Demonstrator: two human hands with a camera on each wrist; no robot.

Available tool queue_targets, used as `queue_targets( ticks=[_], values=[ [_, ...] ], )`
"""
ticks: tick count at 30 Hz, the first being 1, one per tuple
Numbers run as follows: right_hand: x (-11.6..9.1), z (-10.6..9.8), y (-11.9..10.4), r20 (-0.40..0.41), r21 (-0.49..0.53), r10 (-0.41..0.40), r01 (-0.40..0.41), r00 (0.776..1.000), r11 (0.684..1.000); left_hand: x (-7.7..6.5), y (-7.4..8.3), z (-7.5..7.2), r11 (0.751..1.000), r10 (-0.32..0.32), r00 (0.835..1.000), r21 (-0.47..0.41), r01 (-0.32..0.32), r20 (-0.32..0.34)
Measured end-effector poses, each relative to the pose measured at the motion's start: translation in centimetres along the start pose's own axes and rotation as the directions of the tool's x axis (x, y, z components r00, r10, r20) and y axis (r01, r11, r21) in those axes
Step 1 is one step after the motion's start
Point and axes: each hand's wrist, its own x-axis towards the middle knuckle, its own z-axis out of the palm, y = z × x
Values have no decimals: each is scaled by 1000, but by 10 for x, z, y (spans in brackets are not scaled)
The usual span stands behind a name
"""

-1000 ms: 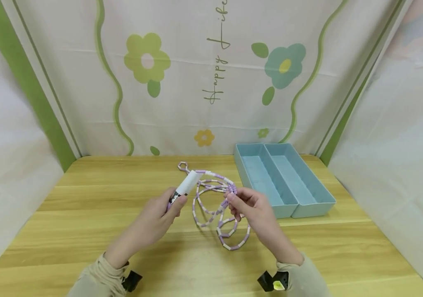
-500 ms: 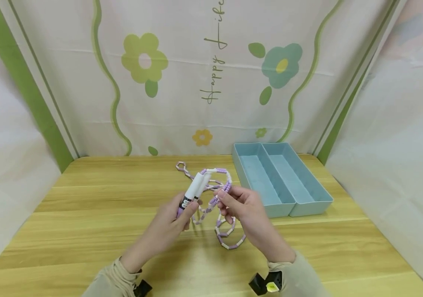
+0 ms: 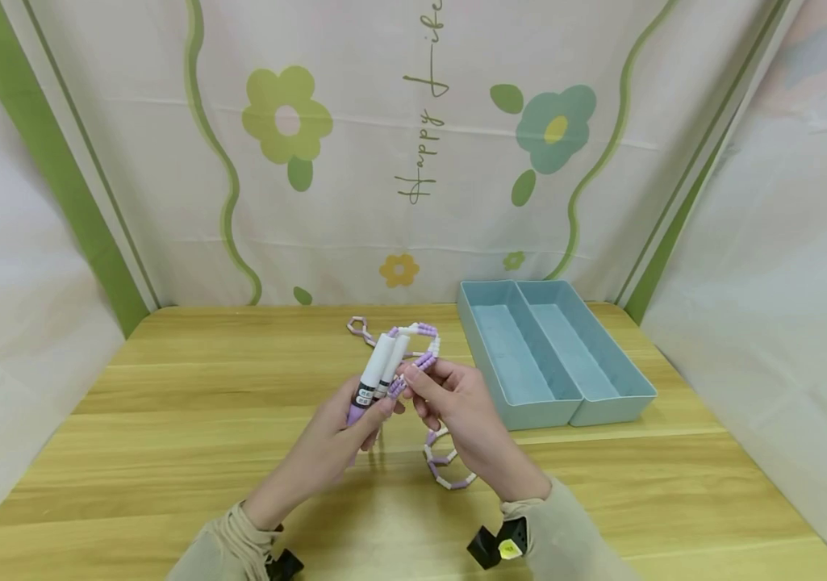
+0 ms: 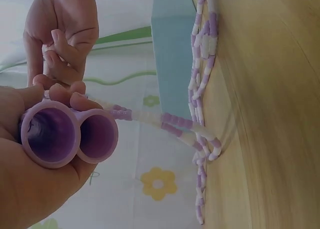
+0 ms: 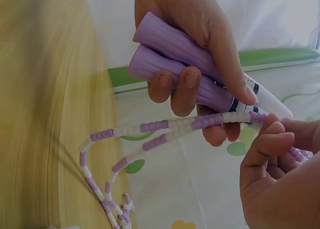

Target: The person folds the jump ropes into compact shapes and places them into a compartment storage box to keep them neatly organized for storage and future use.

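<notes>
My left hand (image 3: 336, 428) grips both handles (image 5: 175, 44) of a jump rope side by side, purple ribbed grips with white ends. Their hollow purple ends face the camera in the left wrist view. With thumb and fingers, my right hand (image 3: 465, 407) pinches the doubled purple-and-white beaded rope (image 3: 428, 330) close to the left fingers. From the white ends the rope arches up and over to the pinch. Further strands (image 4: 202, 64) lie on the table, partly hidden behind the hands in the head view.
Two long light-blue bins (image 3: 544, 415) stand side by side at the back right of the wooden table (image 3: 202, 403). A printed fabric sheet (image 3: 355, 202) hangs behind the table, and more fabric closes in both sides.
My right hand has moved left with the rope, up to the left hand. The left hand has shifted slightly right and turned, so both handles now show. Fewer coils are visible on the table.
</notes>
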Motion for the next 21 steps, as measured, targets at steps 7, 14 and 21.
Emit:
queue_targets(
  ticks=[7,14,21],
  values=[
    [3,0,3,-22,-35,5,-5,1000,999,0,0,-2,993,-15,999,120,21,-50],
    [5,0,5,-60,-95,15,-21,998,995,1,-1,-7,983,1,999,186,7,-45],
    [6,0,7,-61,-124,9,-17,998,992,1,2,-13,980,8,1000,200,-7,-6]
  ],
)
